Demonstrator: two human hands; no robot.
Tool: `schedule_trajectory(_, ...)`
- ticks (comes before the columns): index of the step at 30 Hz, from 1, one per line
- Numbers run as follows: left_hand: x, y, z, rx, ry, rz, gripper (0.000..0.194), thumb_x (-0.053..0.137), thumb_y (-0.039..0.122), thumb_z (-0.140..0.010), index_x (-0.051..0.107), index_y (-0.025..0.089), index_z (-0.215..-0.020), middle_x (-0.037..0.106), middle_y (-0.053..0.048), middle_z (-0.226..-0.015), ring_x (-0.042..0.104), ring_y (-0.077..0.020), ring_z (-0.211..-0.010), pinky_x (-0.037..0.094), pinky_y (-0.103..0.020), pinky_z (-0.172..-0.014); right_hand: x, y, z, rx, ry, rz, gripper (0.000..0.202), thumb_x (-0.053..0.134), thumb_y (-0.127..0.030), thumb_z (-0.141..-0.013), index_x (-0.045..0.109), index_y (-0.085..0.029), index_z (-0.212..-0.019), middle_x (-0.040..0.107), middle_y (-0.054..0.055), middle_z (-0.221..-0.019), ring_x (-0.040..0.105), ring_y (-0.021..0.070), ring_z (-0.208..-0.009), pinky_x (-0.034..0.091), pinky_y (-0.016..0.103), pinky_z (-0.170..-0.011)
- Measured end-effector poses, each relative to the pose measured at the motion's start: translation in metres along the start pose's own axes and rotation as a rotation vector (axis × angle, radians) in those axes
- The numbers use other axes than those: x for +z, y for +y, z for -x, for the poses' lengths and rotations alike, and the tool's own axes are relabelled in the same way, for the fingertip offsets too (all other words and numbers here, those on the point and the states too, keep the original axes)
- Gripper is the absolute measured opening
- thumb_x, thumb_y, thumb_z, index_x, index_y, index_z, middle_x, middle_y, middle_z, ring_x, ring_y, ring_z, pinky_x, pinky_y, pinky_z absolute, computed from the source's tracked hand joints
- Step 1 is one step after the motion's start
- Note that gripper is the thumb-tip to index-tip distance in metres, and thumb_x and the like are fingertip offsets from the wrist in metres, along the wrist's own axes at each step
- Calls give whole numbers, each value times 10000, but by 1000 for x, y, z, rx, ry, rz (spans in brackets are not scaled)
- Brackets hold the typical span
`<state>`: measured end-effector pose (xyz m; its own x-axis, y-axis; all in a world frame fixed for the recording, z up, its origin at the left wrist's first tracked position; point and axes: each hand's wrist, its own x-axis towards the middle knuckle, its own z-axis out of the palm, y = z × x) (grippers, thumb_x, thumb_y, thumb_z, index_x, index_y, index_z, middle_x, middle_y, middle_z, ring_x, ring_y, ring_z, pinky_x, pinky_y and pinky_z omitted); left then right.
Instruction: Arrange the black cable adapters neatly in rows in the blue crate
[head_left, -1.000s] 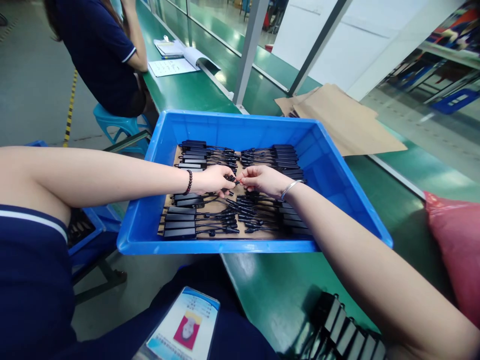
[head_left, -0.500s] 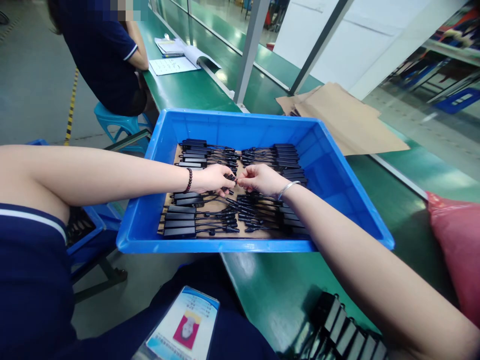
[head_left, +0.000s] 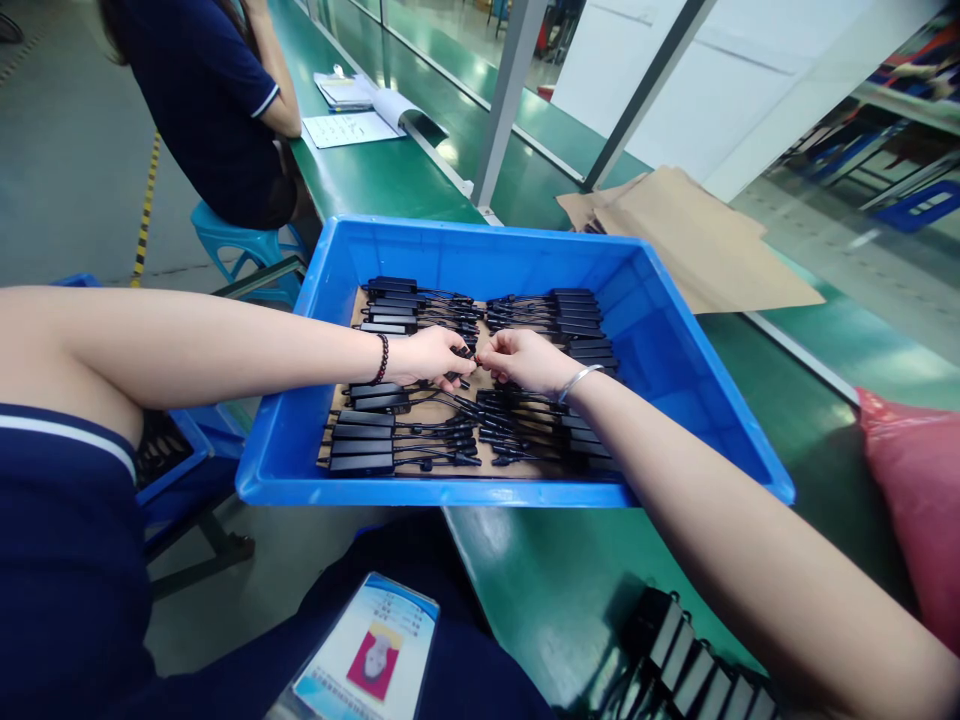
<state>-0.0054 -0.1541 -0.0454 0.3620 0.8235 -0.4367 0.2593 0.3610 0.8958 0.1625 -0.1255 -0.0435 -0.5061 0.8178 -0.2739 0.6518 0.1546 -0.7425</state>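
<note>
Over the middle of a blue plastic bin [head_left: 480, 492], my left hand [head_left: 429, 357] is closed around black cable ends [head_left: 463, 353], partly hidden by its fingers. Close on its right, my right hand [head_left: 529, 360] makes a pinch at those ends. A tiny reddish spot shows at its fingertips, too small to name. Beneath and around both hands lie rows of black power adapters [head_left: 362, 445] on brown cardboard [head_left: 442, 412], their cables meeting in the middle of the bin.
More black adapters [head_left: 701, 675] lie on the green table [head_left: 510, 590] at the lower right. Brown paper sheets [head_left: 690, 240] lie beyond the bin, and a red bag [head_left: 915, 490] is at the right. A co-worker [head_left: 199, 110] sits on a blue stool [head_left: 236, 235], upper left.
The view has shifted very slightly. Both hands keep nearly the same place and grip, fingertips close together.
</note>
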Motion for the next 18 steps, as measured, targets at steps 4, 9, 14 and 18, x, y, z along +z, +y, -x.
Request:
schedule_trajectory(4,0,-1,0,17,0,7,114,618,135,-715,509,105,-736,576,-42,-696,542,-84,-529,477,-229,-501,0,0,0,-15,-20,-20,124,563,-235,-732,488,-151,-678,530,-15,-564,471,63,-464,369,166,-440)
schedule_trajectory(9,0,0,0,12,4,15,94,613,123,-710,526,100,-738,565,-34,-686,543,-88,-532,473,-236,-506,2,2,-1,-22,-39,-35,111,544,-233,-736,483,-153,-691,522,-11,-587,468,67,-478,373,173,-460)
schedule_trajectory(14,1,4,2,-43,15,67,110,637,98,-673,562,102,-753,570,-17,-653,539,-77,-510,473,-238,-541,2,-9,2,11,-16,192,90,486,-216,-754,467,-158,-687,533,-2,-600,451,78,-517,345,181,-498)
schedule_trajectory(18,4,7,4,-89,47,136,116,659,68,-642,568,95,-708,599,-27,-685,565,-71,-561,490,-231,-637,2,-17,3,45,-22,340,130,457,-208,-771,443,-159,-651,526,6,-586,415,82,-514,323,195,-511)
